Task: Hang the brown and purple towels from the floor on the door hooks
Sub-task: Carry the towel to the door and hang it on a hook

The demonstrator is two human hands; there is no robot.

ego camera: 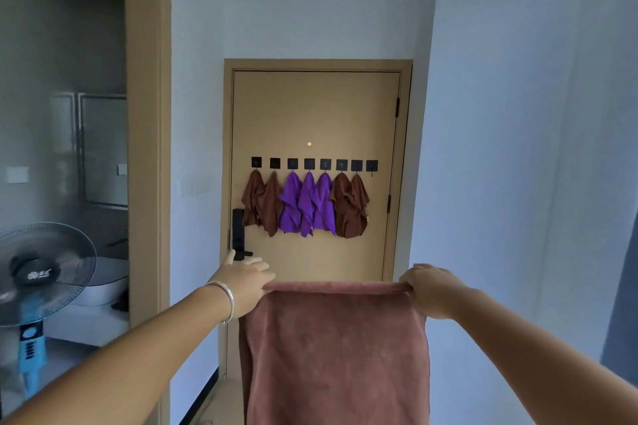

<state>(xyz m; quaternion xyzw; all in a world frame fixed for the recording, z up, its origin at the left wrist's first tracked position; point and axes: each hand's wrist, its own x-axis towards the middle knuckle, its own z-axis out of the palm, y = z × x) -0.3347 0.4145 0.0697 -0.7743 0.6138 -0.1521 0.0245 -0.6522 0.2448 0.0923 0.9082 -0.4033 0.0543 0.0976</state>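
1. Both hands hold one brown towel (334, 352) spread before the door (316, 107): my left hand (247, 281) pinches its top left corner, my right hand (431, 288) its top right corner.
2. Hooks (314, 164) run in a row across the door; seven carry towels, brown towels (260, 200) at each end and purple towels (307, 203) in the middle, while the rightmost hook (371, 166) is bare.
3. Left of the door stands a fan (38, 274); its label is unreadable.
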